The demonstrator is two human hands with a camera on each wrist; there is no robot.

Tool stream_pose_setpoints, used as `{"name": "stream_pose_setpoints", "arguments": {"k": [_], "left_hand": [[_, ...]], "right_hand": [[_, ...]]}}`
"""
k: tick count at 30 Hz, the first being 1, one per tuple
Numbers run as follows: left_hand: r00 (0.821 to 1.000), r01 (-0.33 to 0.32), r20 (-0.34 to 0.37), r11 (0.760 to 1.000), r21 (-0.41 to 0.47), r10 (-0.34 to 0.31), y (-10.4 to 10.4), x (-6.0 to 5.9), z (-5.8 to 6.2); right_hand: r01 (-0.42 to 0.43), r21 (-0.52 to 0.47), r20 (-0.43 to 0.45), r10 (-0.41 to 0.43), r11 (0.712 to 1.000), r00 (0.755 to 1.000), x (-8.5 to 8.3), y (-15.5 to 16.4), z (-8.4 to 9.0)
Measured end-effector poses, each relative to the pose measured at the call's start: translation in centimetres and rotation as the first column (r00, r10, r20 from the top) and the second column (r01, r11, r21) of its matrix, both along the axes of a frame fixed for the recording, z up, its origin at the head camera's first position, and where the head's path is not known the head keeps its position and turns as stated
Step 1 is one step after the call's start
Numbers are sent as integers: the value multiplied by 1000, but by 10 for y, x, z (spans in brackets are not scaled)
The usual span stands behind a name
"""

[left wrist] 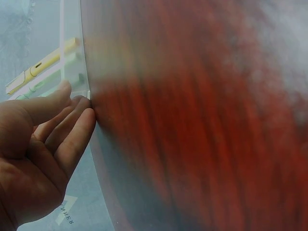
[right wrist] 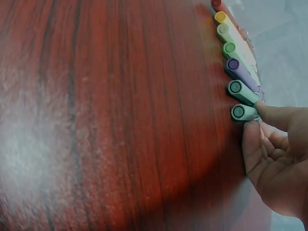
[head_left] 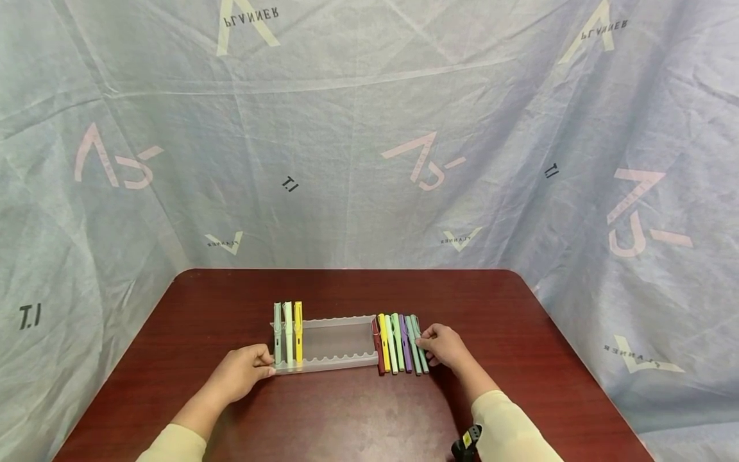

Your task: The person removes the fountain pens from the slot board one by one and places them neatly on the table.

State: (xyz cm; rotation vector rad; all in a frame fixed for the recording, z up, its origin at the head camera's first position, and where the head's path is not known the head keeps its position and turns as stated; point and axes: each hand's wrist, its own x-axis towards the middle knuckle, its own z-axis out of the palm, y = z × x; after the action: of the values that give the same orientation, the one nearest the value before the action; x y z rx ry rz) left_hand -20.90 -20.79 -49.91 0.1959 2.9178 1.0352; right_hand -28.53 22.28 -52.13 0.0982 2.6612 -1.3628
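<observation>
A clear plastic pen tray (head_left: 340,367) with notched long edges lies on the table. Across its left end rest a grey-green pen (head_left: 278,346), a pale green pen (head_left: 289,340) and a yellow pen (head_left: 298,350). My left hand (head_left: 245,372) holds the tray's front left corner between thumb and fingers. Right of the tray, several capped pens lie side by side, from a dark red pen (head_left: 380,359) through a purple pen (head_left: 406,353) to the rightmost grey-green pen (right wrist: 245,112). My right hand (head_left: 444,346) pinches that last one, thumb on one side and fingers on the other.
The dark red wooden table (head_left: 346,417) meets grey printed cloth (head_left: 346,141) hung behind and on both sides. Near the right sleeve (head_left: 508,423) is a small black device (head_left: 466,444) with a yellow mark.
</observation>
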Motion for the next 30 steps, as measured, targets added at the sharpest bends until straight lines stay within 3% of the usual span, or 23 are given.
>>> {"name": "stream_pose_setpoints", "arguments": {"k": [11,30], "left_hand": [[1000,6,3,1000,-10,-6,0,0,0],[1000,9,7,1000,-9,-9,-1,0,0]], "right_hand": [[12,-65,3,-12,998,1000,5,2,2],[29,-82,-29,-31,996,999,3,0,-6]]}}
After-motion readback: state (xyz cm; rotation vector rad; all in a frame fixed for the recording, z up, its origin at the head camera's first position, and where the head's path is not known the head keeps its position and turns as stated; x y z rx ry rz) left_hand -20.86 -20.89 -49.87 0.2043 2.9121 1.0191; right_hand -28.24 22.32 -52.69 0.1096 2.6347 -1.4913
